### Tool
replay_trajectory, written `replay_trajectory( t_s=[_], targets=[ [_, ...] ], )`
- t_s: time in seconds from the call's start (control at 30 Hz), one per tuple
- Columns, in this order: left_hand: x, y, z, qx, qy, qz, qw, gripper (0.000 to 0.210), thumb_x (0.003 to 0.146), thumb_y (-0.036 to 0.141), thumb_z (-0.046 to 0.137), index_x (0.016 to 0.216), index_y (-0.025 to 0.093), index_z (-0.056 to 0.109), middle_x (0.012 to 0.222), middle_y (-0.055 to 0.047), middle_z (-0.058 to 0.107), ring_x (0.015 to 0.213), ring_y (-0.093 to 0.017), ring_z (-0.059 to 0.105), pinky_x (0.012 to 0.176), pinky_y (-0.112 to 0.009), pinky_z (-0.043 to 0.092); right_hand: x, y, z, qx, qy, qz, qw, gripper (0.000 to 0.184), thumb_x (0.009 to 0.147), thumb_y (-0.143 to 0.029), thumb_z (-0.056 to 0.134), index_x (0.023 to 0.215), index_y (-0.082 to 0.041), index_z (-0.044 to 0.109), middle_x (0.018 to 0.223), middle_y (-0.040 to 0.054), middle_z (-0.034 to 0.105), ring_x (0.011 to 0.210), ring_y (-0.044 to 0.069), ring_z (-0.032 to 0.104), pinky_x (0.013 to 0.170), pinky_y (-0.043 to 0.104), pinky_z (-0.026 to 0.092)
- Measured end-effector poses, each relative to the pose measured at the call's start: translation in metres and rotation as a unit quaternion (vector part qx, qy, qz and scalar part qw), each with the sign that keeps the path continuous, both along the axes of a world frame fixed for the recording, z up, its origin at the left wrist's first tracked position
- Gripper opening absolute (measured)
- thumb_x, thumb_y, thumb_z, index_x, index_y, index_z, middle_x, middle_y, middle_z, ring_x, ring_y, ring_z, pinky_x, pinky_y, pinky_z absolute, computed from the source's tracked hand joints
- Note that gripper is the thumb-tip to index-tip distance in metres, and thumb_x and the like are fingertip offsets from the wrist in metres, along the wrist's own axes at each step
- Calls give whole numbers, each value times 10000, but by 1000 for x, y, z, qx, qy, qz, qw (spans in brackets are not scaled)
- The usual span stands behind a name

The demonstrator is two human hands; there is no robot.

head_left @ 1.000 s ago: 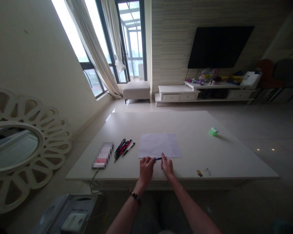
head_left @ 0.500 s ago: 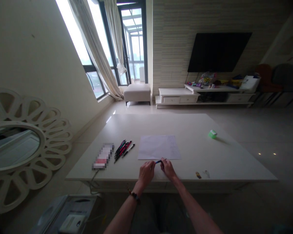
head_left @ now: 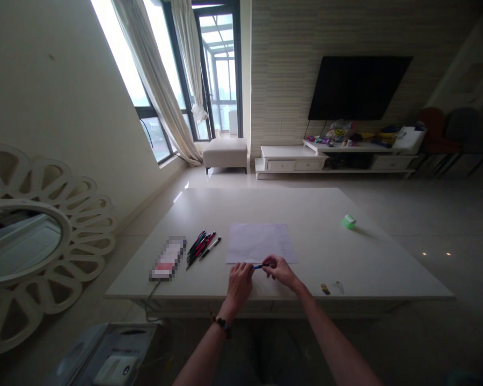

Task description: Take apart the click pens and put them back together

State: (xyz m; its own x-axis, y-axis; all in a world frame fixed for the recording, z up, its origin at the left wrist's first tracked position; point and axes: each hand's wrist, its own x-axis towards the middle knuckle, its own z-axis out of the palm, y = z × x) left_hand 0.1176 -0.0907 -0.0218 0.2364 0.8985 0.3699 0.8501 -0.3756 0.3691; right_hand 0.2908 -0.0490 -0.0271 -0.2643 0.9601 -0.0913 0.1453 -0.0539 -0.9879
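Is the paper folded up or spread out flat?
Spread out flat. The paper lies on the table, its wide top showing, no fold seen, beyond the left hand and right hand holding a pen.

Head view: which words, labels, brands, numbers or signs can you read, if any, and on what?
No words or numbers are readable.
Paper: lines along its right side, too small to read.
Phone: screen pixelated, unreadable.
Blue pen: any marking too small to read.
Plastic bag at the back: yellow smiley-like mark, no legible words.
White box, lower left: dark mark, blurred.
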Motion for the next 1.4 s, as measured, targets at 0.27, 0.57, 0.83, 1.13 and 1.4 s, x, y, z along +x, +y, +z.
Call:
replay_trajectory(
  t_s=[0.27, 0.57, 0.83, 1.13, 1.4],
  targets=[
    [0, 0, -1, 9, -6, 6, 1000, 210, 898, 228, 356, 868, 217, 563, 835, -40, 579, 803, -179, 491, 715, -298, 326, -2, -2, -5, -11, 14, -11, 1000, 384, 673, -502, 616, 767, -130, 594, 574, 0, 618, 380, 84, 509, 338, 173, 316],
    [0, -1, 1, 3, -4, -1, 1000, 212, 902, 232, 347, 865, 212, 555, 843, -43, 580, 823, -182, 496, 728, -301, 328, -2, -5, -6, 10, 25, -23, 999, 356, 680, -485, 617, 728, -134, 585, 542, -14, 585, 400, 86, 501, 352, 177, 322],
    [1, -1, 0, 0, -11, 6, 1000, 204, 899, 219, 356, 871, 207, 557, 844, -40, 579, 834, -180, 496, 732, -302, 332, -6, -4, -3, 42, 28, -67, 996, 355, 678, -496, 623, 691, -145, 568, 525, -11, 574, 410, 94, 502, 372, 193, 352],
    [0, 0, -2, 6, -9, 10, 1000, 198, 900, 226, 362, 884, 209, 558, 843, -35, 585, 827, -174, 498, 733, -296, 333, -2, -2, -9, 26, 34, -69, 997, 387, 689, -529, 600, 657, -145, 561, 506, 18, 600, 376, 100, 503, 342, 200, 347],
    [0, 0, -2, 5, -17, 13, 1000, 203, 904, 231, 354, 877, 202, 553, 837, -35, 589, 826, -168, 509, 719, -286, 322, 3, 1, 2, 90, 45, -87, 991, 359, 553, -374, 747, 798, -151, 608, 767, 68, 684, 685, 189, 644, 553, 266, 498]
  ],
)
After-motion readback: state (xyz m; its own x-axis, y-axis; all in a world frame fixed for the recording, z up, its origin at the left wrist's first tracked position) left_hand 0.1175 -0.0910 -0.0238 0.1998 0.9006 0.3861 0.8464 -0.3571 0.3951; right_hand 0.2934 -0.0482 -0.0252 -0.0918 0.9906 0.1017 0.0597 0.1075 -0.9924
